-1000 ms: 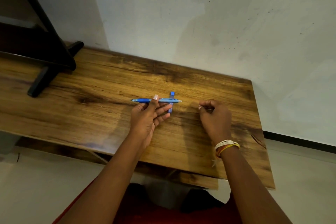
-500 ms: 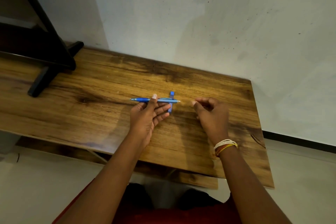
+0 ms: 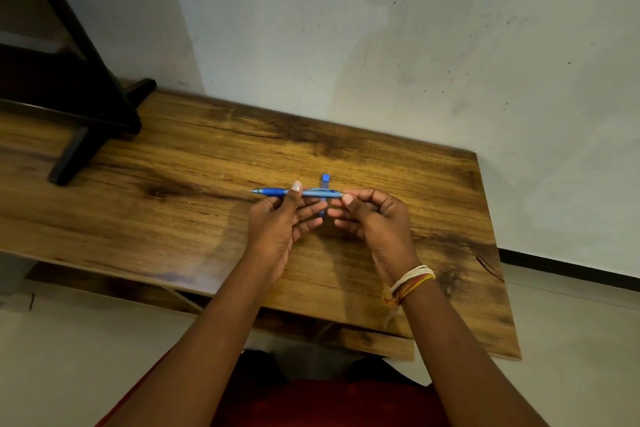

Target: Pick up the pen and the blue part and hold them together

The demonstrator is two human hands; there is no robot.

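Head view: left hand (image 3: 278,224) reaching forward over the wooden table (image 3: 180,204), palm turned up and inward, pinching the blue pen (image 3: 298,192) near its grip section, thumb pressing on top of the barrel and fingers curling underneath. Pen lying level, just above the tabletop, tip pointing left, tail end pointing right. Right hand (image 3: 372,218) coming in from the right, fingers curled, thumb and forefinger pinching the tail end of the same pen, remaining fingers folding loosely below it. Both forearms angling inward from the bottom of the frame, hands nearly meeting around the middle of the barrel. Thread bracelets (image 3: 410,282) in white, red and yellow wrapping the right wrist.

Small blue piece (image 3: 325,196) standing crosswise behind and below the barrel, between the two hands, its upper end showing above the pen and its lower end showing between the fingertips; whether touching the pen or lying on the table, not possible to tell. Black stand (image 3: 86,114) occupying the far left of the table, one foot stretching toward the near edge, well apart from the hands. Scuffed pale wall (image 3: 381,45) rising directly behind the table. Red clothing (image 3: 329,402) showing at the bottom edge between the forearms.
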